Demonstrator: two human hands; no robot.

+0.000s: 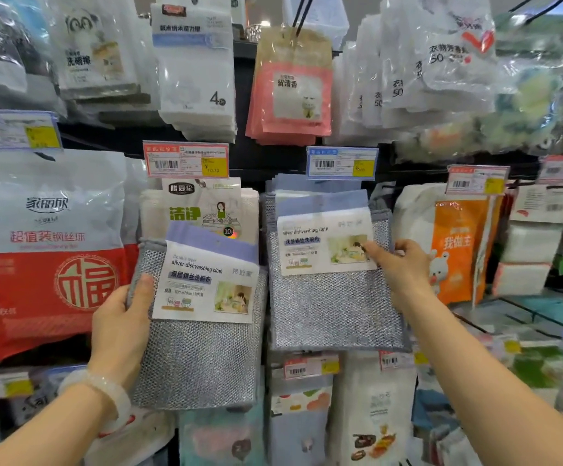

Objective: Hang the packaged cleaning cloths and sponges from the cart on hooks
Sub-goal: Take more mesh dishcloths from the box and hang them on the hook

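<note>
Left hand (pixel 122 326) grips a packaged silver dishwashing cloth (pixel 199 317) by its left edge: thumb pressed on the front mesh beside the white label, the other fingers curled out of sight behind the pack. The pack is held up in front of the shelf display, tilted slightly clockwise, overlapping a hanging pack with green lettering (pixel 206 206) behind it. A pale bead bracelet (pixel 100 390) sits on the left wrist. Right hand (pixel 399 267) reaches to a second, matching cloth pack (pixel 330 297) that hangs at the front of a stack on the hook below the blue-framed price tag (pixel 341 163); thumb lies on the lower right corner of its paper label, the remaining fingers bent around the right edge of the pack (whether they pinch it firmly or merely steady it, I cannot tell). The two silver packs are just beside each other, the held one lower and to the left. A large red-and-white bag (pixel 51 250) hangs left of the held pack; an orange pack with a cartoon bear (pixel 458 250) hangs right of the right hand.
</note>
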